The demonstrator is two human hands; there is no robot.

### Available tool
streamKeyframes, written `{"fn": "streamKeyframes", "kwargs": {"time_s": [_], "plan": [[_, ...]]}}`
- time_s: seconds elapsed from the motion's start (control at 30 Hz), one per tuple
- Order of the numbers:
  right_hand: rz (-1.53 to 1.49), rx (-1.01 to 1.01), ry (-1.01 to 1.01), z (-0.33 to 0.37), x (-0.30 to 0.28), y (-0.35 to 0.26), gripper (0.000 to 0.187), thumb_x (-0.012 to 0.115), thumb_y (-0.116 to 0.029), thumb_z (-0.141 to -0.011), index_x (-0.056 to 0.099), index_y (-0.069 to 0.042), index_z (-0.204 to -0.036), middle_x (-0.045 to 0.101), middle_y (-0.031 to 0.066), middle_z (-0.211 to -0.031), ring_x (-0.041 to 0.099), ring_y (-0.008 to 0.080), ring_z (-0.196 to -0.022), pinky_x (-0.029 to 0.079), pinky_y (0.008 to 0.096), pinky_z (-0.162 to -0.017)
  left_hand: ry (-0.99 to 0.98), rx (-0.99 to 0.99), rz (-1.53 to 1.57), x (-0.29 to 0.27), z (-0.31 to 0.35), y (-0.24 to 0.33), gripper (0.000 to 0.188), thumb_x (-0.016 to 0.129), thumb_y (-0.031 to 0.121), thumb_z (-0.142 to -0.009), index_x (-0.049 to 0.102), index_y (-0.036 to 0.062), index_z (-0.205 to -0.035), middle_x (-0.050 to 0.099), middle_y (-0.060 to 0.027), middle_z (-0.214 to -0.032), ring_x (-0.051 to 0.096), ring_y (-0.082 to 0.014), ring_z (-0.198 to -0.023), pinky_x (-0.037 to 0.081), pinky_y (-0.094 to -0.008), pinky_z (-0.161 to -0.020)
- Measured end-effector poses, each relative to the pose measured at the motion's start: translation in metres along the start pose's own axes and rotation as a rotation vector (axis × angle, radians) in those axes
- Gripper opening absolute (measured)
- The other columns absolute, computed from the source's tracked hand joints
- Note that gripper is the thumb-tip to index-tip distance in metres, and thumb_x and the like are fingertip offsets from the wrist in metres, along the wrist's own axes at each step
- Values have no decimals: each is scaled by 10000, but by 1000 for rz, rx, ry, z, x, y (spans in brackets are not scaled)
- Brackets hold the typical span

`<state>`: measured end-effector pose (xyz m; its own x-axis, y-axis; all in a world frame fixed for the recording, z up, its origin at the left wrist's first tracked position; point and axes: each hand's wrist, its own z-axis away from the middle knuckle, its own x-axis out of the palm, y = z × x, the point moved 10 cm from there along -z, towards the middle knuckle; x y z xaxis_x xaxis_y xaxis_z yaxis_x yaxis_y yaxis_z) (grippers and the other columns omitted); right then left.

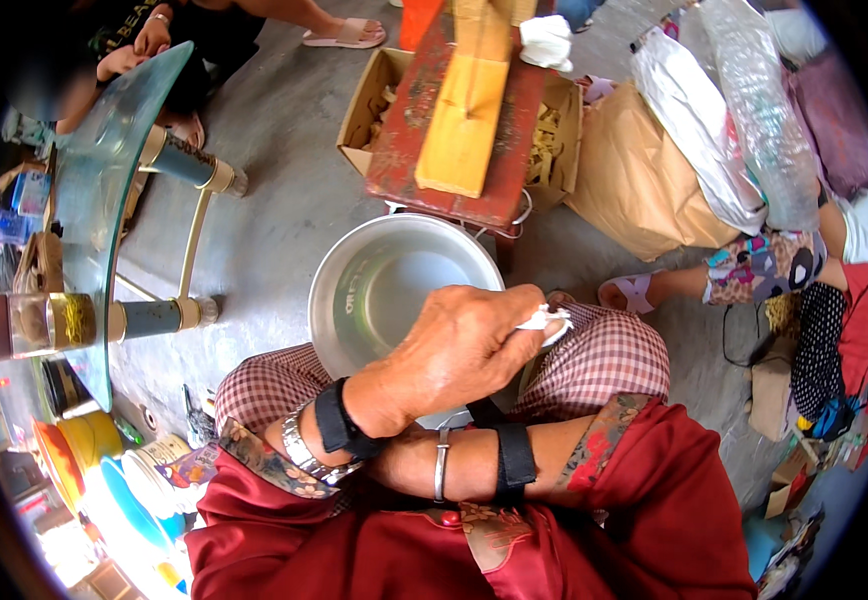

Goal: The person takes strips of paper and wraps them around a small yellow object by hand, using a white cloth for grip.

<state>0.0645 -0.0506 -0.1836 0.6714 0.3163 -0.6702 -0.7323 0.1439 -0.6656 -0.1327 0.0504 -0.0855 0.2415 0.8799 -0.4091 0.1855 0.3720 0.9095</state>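
My forearms cross in front of my lap, the left one on top. Over the right rim of a wide silver metal pot [319, 300], my left hand [444, 340] is closed, thumb and fingers pinching a small crumpled white piece [544, 321], cloth or tissue. That wrist wears a metal watch and a black strap. My right forearm [469, 462], with a bangle and another black strap, runs leftward beneath the left wrist, which hides the right hand's fingers. The pot stands between my knees, in checked cloth.
Beyond the pot is a red bench [394, 165] bearing a yellow wooden block [459, 140] and a white bundle [546, 42]. Cardboard boxes [356, 125] flank it. A glass table [119, 190] stands left, a person behind it. Brown and white bags [644, 170] and another person's leg are right.
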Motion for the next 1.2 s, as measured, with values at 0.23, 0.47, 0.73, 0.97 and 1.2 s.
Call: {"fn": "streamKeyframes", "kwargs": {"time_s": [0.23, 0.47, 0.73, 0.97, 1.2], "plan": [[-50, -39, -29, -10, -3, 0, 244, 546, -239, -843, 669, -110, -1009, 669, 106, -916, 640, 313, -813, 445, 524, -757, -4, 79, -277, 11, 4, -8, 95, 602, 117, -778, 536, 48, -791, 582, -140, -659, 604, -359, -680, 480, -432, -582], [-115, -134, -82, -27, -6, -15, 244, 545, -236, -846, 665, -107, -1015, 665, 105, -924, 636, 308, -821, 444, 518, -763, 16, 210, -501, 20, 7, -14, 84, 577, 128, -771, 560, 48, -753, 606, -109, -639, 644, -270, -623, 511, -372, -546], [-172, -162, -137, -40, -5, -18, 245, 543, -232, -849, 660, -105, -1022, 662, 104, -934, 632, 303, -831, 444, 511, -770, -14, 191, -505, 15, 5, -25, 86, 533, 116, -771, 560, 37, -753, 609, -114, -642, 654, -261, -629, 520, -357, -546], [-208, -172, -168, -45, -6, -12, 245, 541, -229, -852, 656, -103, -1029, 659, 103, -942, 628, 299, -840, 443, 505, -776, -32, 194, -521, 14, 2, -32, 96, 537, 124, -747, 557, 30, -757, 602, -112, -634, 651, -250, -625, 514, -349, -530], [-238, -181, -192, -50, -12, -5, 246, 539, -226, -855, 651, -101, -1035, 656, 102, -950, 625, 294, -849, 442, 499, -782, -9, 196, -497, 5, -5, -39, 89, 537, 121, -734, 543, 32, -743, 599, -108, -627, 649, -245, -617, 507, -341, -516]]}}
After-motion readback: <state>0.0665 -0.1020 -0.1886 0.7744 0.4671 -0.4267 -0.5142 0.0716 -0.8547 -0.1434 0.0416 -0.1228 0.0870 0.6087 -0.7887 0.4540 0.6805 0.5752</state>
